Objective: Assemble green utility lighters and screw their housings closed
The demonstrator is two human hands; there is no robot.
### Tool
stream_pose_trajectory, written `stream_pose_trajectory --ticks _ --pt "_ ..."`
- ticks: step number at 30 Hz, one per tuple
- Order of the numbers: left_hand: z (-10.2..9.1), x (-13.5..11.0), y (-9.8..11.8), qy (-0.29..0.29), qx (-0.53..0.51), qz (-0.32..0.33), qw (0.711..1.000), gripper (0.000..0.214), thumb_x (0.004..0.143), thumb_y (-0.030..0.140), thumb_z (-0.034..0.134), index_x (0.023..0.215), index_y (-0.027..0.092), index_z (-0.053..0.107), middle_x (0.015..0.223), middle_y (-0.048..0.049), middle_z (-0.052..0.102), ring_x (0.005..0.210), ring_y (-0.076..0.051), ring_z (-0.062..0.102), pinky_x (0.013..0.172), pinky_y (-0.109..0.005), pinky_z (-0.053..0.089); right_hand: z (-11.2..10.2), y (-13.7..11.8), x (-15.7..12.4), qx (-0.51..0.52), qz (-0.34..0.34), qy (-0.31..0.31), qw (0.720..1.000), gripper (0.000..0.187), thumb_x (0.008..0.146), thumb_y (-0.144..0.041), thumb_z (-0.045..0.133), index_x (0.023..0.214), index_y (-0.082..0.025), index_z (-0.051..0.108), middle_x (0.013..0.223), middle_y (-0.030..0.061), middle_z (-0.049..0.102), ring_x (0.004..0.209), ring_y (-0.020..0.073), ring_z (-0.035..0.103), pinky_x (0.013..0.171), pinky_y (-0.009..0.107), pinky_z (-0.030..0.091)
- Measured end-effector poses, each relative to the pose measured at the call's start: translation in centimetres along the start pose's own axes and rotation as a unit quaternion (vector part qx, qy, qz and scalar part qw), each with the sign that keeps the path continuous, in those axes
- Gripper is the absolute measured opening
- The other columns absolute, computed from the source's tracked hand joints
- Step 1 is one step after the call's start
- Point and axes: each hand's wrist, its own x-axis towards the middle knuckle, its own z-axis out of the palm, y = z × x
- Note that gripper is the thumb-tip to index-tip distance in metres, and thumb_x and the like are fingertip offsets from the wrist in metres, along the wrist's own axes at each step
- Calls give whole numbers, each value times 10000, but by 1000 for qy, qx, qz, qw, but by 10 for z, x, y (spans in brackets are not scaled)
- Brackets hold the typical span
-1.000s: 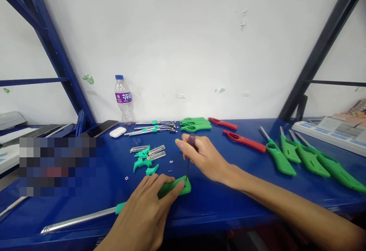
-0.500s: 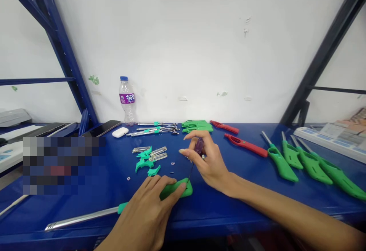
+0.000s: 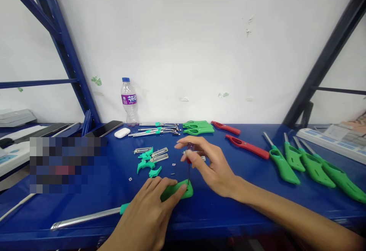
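My left hand [image 3: 148,207] is closed over a green long-necked lighter [image 3: 187,194], pressing it down near the table's front edge. Its silver tube [image 3: 88,217] points left, and most of the body is under my fingers. In my right hand [image 3: 215,167] is a screwdriver [image 3: 189,157] with a dark purple-red handle, pinched between thumb and fingers. The shaft stands nearly upright, its tip at the butt end of the lighter. Just beyond lie a small screw [image 3: 172,174], teal triggers [image 3: 145,165] and clear fuel tanks [image 3: 159,155].
Metal lighter tubes [image 3: 156,131], green shell halves [image 3: 198,129] and red shells [image 3: 248,147] lie at the back. Several green lighters [image 3: 284,167] rest on the right beside a power strip [image 3: 328,142]. A bottle [image 3: 130,108], earbud case [image 3: 122,132] and phone [image 3: 105,128] are back left.
The screwdriver handle has swung left, from a rightward tilt to nearly upright, and my right fingers have shifted around it. My left hand keeps its hold on the lighter. The view has shifted slightly.
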Motion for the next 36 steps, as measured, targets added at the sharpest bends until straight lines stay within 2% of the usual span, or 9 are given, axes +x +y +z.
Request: stream_pose_trajectory --ticks 3,9,15,21,23,26,28,33,36 --pt "-1 0 -1 -4 3 -1 1000 565 986 -15 424 1470 229 583 1220 -115 719 1032 -288 707 853 -469 642 -4 -3 3 7 23 -4 1000 311 1121 -258 529 1382 -322 685 1276 37 754 1004 146 736 700 247 602" --pt "-1 2 -2 -5 5 -1 1000 590 988 -17 409 1496 236 569 1248 -114 709 1065 -284 706 884 -483 641 -7 -6 5 3 37 36 999 212 955 -288 819 1161 -332 795 1021 8 696 910 152 665 651 236 555" --pt "-2 1 1 -16 0 -4 1000 612 967 -28 413 1492 245 572 1245 -118 715 1075 -290 706 881 -480 642 -12 -10 2 32 44 -23 998 287 1108 -300 581 1312 -392 761 1176 19 759 877 140 710 602 232 583" --pt "-5 2 2 -13 -4 -7 1000 638 957 -47 398 1496 253 561 1235 -110 716 1049 -286 705 881 -492 633 -13 -5 4 32 49 23 998 211 989 -278 774 1180 -363 805 1053 9 712 929 149 667 636 216 564" --pt "-5 3 2 -5 -5 -3 1000 637 960 -50 396 1496 251 563 1223 -106 715 1033 -278 706 869 -477 630 -15 -6 5 38 61 11 997 204 985 -306 783 1178 -366 808 1059 6 699 903 140 656 653 219 574" --pt "-4 3 2 -2 -6 -4 1000 659 957 -52 395 1524 249 544 1220 -100 713 1026 -267 704 870 -453 622 -21 -8 8 67 95 -49 992 278 1075 -346 643 1330 -379 751 1196 30 733 898 142 692 624 226 600" --pt "-3 3 2 -4 1 -7 1000 686 939 -59 395 1535 249 538 1235 -97 712 1034 -265 702 893 -451 615 -23 -8 9 86 112 -72 987 308 1081 -349 630 1373 -361 728 1195 49 756 934 168 727 591 222 602" --pt "-3 1 3 -6 16 -3 1000 697 889 -67 398 1499 229 557 1215 -102 722 1013 -283 708 863 -471 622 -21 -7 7 76 117 -39 989 244 975 -349 795 1218 -330 783 1076 38 689 908 161 675 548 183 547" --pt "-3 2 4 -8 28 2 1000 702 854 -69 402 1478 210 562 1216 -120 723 1018 -296 712 860 -489 630 -20 -10 7 61 106 -64 990 223 1004 -364 757 1224 -346 791 1097 33 672 849 140 648 586 208 571"
